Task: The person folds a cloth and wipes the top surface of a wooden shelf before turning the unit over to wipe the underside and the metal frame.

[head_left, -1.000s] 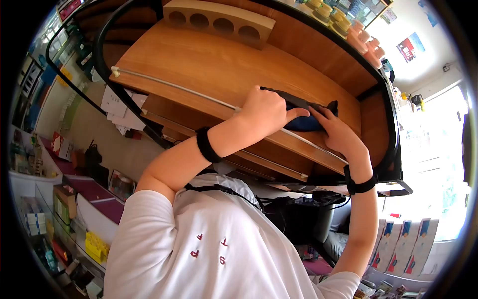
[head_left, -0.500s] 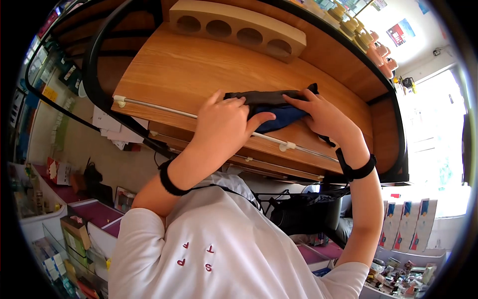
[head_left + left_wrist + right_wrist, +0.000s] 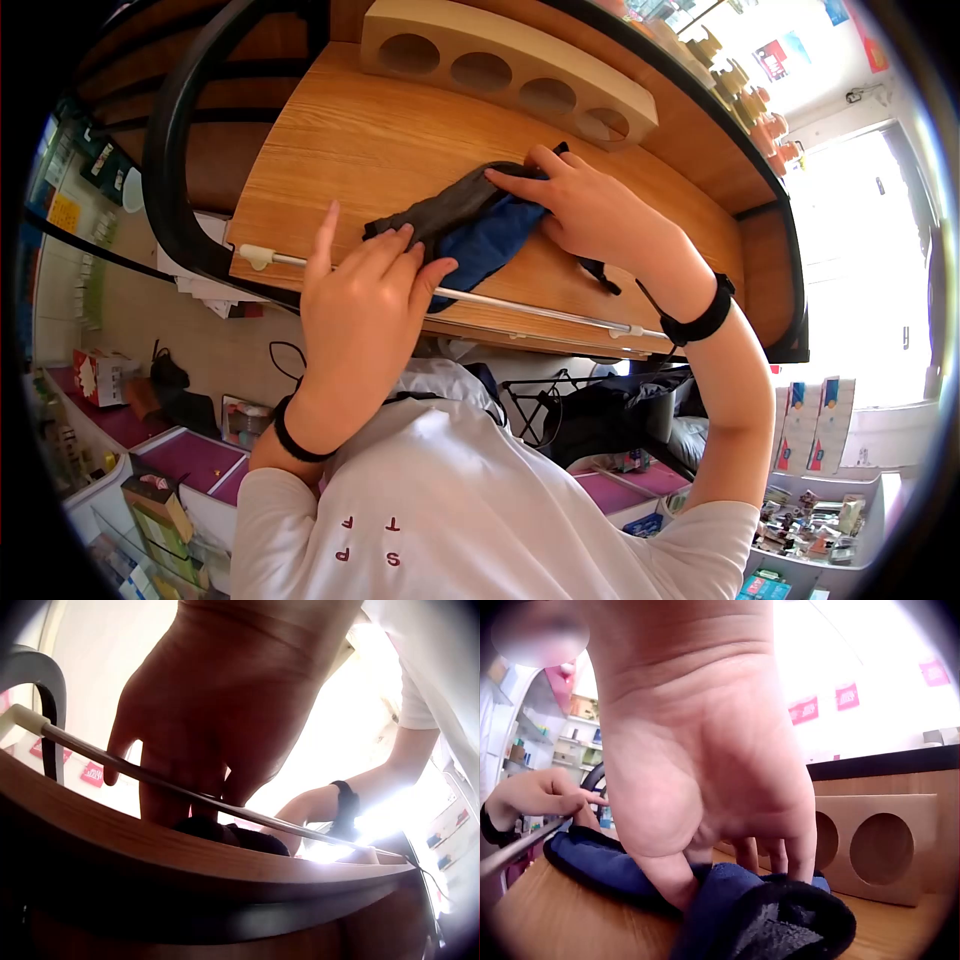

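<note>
A folded dark blue and grey padded cloth (image 3: pixel 490 235) with black edging lies slanted over the wooden shelf, its near end at the metal rail. My left hand (image 3: pixel 360 305) rests on the near left end, several fingers straight on the grey side, the little finger raised and the thumb by the blue part. Over the far right end, my right hand (image 3: pixel 605 210) pinches the cloth, its index finger stretched along it. In the right wrist view, the blue cloth (image 3: pixel 731 900) bulges between thumb and fingers. A short black strap (image 3: pixel 600 277) sticks out beneath that hand.
A cardboard holder (image 3: pixel 500 65) with several round holes stands along the back of the wooden shelf (image 3: pixel 320 130). A thin metal rail (image 3: pixel 540 313) runs along the front edge. Black tubular framing (image 3: pixel 175 150) curves round the left end. Pump bottles (image 3: pixel 740 85) stand behind the back panel.
The cloth has shifted left and turned more slanted, with more of its blue side showing. My left hand has moved left and nearer my body; my right hand has moved left along the cloth.
</note>
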{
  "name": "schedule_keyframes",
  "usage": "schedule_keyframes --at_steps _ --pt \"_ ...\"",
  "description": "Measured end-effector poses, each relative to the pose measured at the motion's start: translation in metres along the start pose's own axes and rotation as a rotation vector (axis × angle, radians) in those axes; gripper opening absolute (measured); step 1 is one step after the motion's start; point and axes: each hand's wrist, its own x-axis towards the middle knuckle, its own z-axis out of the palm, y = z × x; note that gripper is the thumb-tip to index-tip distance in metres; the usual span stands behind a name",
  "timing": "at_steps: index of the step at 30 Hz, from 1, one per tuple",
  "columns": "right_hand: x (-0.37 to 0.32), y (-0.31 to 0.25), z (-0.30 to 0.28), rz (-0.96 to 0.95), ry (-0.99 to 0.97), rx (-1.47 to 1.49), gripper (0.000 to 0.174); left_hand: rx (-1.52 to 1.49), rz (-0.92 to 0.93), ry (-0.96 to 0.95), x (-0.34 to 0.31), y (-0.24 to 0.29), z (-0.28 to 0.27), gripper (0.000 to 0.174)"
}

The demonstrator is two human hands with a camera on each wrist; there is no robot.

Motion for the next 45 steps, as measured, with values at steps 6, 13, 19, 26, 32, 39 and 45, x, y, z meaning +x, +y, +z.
schedule_keyframes --at_steps 6,13,19,26,32,39,45 --pt "0.052 -0.004 -0.002 0.074 0.018 -0.164 0.068 0.055 0.064 0.004 0.005 0.001 0.015 0.034" --pt "0.05 0.01 0.006 -0.01 0.09 -0.019 0.068 0.182 0.08 0.025 0.003 0.012 0.028 0.042" --pt "-0.002 -0.023 -0.006 0.051 -0.028 0.0 0.068 -0.011 0.029 0.012 0.0 -0.007 0.01 0.03" --pt "-0.004 -0.041 -0.005 0.078 -0.058 -0.215 0.066 -0.029 0.07 -0.03 0.001 -0.01 0.005 0.026" --pt "0.037 -0.013 -0.007 0.118 0.0 -0.216 0.061 -0.012 0.109 -0.044 0.009 -0.012 0.017 0.034" --pt "0.04 0.002 -0.009 0.142 -0.007 -0.031 0.058 -0.001 0.128 -0.035 0.012 -0.009 0.022 0.028" --pt "0.013 -0.022 0.002 0.067 0.048 -0.063 0.05 -0.079 0.129 -0.057 0.014 -0.019 0.013 0.021"
